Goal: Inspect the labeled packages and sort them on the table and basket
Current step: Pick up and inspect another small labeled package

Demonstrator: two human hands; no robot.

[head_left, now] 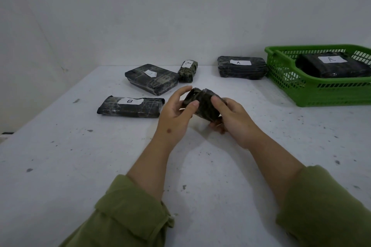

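Green basket (301, 94) at far right holds 1 dark pkg (333, 68) w/ an "A" label. Small dark pkg (202, 104) sits between both hands, above the table near its middle: left hand (176, 114) curls thumb + fingers round its left side, right hand (230, 118) grips its right side. Its label isn't visible. White scuffed table (80, 156) carries 4 more pkgs behind the hands. Plain pale wall (140, 16) behind.

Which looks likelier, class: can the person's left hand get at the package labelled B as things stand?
Probably not at once: the left hand and right hand both hold a small dark package. Once freed, likely yes: the B package lies uncovered on the table just left of it.
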